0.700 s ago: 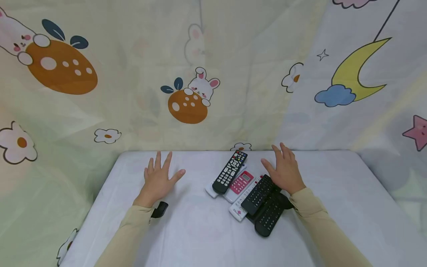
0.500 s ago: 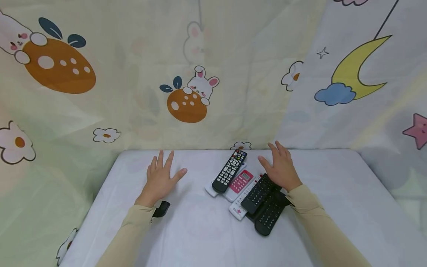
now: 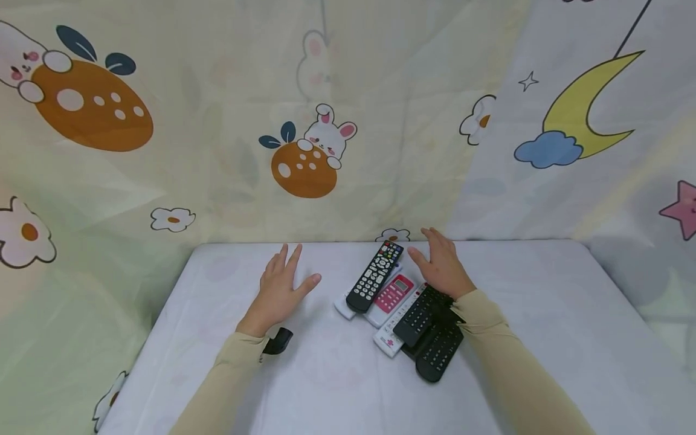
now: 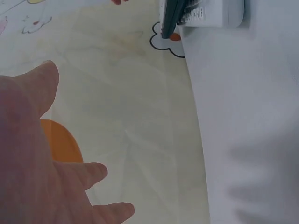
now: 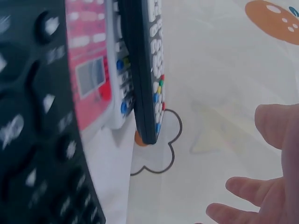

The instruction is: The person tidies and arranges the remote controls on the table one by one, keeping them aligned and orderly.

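White cloth covers the table [image 3: 544,314] under both hands. The left hand [image 3: 280,293] hovers flat, fingers straight and spread, holding nothing. Between the hands lies a pile of remotes. The right hand [image 3: 441,269], fingers relaxed and empty, hovers just beside the black remote [image 3: 375,277] and the pink-faced remote [image 3: 393,295]; its wrist appears to pass over the black keypad remotes [image 3: 429,333].

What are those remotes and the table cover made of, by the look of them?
Black remote: probably hard matte plastic with rubbery white keys. Pink remote: likely glossy white plastic with a pink face and a small grey screen. Table cover: seemingly thin white cloth, with soft creases and no shine.
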Demonstrator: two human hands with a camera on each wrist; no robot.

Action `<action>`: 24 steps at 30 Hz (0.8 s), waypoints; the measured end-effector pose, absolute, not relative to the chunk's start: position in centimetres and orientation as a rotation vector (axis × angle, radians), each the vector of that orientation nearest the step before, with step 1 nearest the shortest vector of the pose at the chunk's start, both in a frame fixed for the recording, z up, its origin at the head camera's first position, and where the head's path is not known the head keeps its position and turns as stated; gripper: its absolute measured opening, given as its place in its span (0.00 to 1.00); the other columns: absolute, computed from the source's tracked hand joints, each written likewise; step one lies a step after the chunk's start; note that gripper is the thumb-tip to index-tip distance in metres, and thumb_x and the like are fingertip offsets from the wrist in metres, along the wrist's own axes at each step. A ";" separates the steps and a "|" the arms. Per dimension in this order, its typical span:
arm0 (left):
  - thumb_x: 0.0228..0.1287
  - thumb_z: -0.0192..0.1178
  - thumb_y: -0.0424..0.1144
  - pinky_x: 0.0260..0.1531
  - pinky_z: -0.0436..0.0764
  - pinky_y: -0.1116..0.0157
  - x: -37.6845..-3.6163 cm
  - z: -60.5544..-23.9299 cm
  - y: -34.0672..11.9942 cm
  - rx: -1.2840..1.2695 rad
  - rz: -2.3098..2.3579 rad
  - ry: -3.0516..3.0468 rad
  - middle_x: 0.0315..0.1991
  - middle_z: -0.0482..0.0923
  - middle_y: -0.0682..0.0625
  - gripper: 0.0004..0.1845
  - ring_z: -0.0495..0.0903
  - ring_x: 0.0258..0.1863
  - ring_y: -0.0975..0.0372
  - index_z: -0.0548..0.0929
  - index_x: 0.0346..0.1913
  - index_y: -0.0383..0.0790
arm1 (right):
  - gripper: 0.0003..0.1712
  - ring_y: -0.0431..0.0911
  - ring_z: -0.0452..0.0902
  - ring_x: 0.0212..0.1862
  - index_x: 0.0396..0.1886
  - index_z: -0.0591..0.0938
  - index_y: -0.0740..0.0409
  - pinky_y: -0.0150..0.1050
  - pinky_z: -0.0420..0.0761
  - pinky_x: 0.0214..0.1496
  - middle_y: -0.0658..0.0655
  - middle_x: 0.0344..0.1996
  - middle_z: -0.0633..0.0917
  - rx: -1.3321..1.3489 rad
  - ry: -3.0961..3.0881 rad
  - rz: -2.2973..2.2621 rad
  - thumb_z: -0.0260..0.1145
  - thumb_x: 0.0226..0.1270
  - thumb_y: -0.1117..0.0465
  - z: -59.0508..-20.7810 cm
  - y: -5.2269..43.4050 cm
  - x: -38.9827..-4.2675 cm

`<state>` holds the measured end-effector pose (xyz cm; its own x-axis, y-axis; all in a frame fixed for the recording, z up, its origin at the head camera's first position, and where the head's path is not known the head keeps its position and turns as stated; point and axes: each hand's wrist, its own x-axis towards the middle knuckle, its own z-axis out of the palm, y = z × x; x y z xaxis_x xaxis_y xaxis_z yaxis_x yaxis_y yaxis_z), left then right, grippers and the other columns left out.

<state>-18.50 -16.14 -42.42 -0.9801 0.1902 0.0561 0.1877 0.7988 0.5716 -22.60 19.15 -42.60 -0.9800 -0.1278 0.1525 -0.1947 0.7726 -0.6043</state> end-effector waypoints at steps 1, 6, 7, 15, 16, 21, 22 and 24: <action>0.70 0.51 0.68 0.69 0.42 0.34 -18.5 -42.4 -15.9 0.316 0.954 2.971 0.80 0.37 0.35 0.48 0.39 0.77 0.37 0.48 0.81 0.44 | 0.39 0.69 0.44 0.76 0.76 0.56 0.71 0.65 0.52 0.73 0.75 0.75 0.55 0.265 -2.861 1.004 0.54 0.79 0.49 -42.6 19.0 -22.7; 0.70 0.52 0.67 0.69 0.44 0.34 -18.6 -42.8 -15.0 0.352 0.987 2.961 0.81 0.39 0.37 0.48 0.41 0.77 0.38 0.49 0.81 0.45 | 0.37 0.68 0.46 0.76 0.76 0.56 0.72 0.62 0.51 0.74 0.75 0.74 0.57 0.280 -2.859 1.069 0.53 0.80 0.52 -42.6 18.4 -23.2; 0.70 0.53 0.67 0.69 0.44 0.34 -18.6 -42.8 -14.9 0.361 0.991 2.959 0.81 0.39 0.37 0.48 0.41 0.77 0.38 0.49 0.81 0.44 | 0.37 0.68 0.47 0.76 0.76 0.56 0.72 0.62 0.52 0.74 0.75 0.74 0.58 0.282 -2.859 1.081 0.53 0.80 0.53 -42.6 18.3 -23.3; 0.69 0.55 0.66 0.69 0.44 0.35 -18.3 -43.2 -13.4 0.406 1.000 2.934 0.81 0.41 0.38 0.48 0.41 0.77 0.39 0.50 0.81 0.45 | 0.34 0.67 0.52 0.75 0.75 0.59 0.74 0.60 0.54 0.74 0.75 0.72 0.62 0.304 -2.848 1.140 0.53 0.79 0.56 -43.1 17.5 -24.2; 0.69 0.55 0.66 0.70 0.44 0.35 -18.2 -43.3 -13.2 0.413 1.000 2.934 0.81 0.41 0.39 0.48 0.42 0.77 0.40 0.50 0.81 0.46 | 0.34 0.67 0.53 0.75 0.74 0.59 0.74 0.60 0.55 0.74 0.75 0.72 0.62 0.310 -2.850 1.140 0.53 0.80 0.56 -43.0 17.3 -24.3; 0.67 0.55 0.67 0.69 0.46 0.35 -18.1 -43.7 -12.4 0.458 0.990 2.950 0.81 0.44 0.43 0.47 0.44 0.77 0.39 0.52 0.81 0.50 | 0.34 0.67 0.55 0.74 0.74 0.59 0.75 0.59 0.56 0.74 0.75 0.72 0.63 0.331 -2.876 1.153 0.52 0.80 0.57 -42.9 16.7 -24.8; 0.67 0.56 0.67 0.69 0.47 0.35 -18.0 -43.8 -12.2 0.469 0.994 2.954 0.81 0.45 0.43 0.47 0.45 0.77 0.39 0.53 0.81 0.50 | 0.34 0.67 0.56 0.74 0.74 0.59 0.75 0.59 0.57 0.73 0.75 0.72 0.63 0.330 -2.883 1.156 0.52 0.80 0.57 -42.8 16.6 -24.9; 0.67 0.57 0.66 0.69 0.48 0.35 -18.0 -43.8 -11.9 0.487 1.006 2.952 0.81 0.46 0.42 0.47 0.47 0.76 0.39 0.54 0.81 0.50 | 0.33 0.68 0.57 0.73 0.74 0.59 0.76 0.59 0.58 0.73 0.76 0.71 0.64 0.328 -2.892 1.166 0.52 0.80 0.58 -42.8 16.4 -25.1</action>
<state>-17.95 -11.89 -43.76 -0.9522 0.2841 0.1123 0.2936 0.7493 0.5936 -25.15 16.43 -42.80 -0.9781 -0.1905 0.0834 -0.1951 0.7018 -0.6851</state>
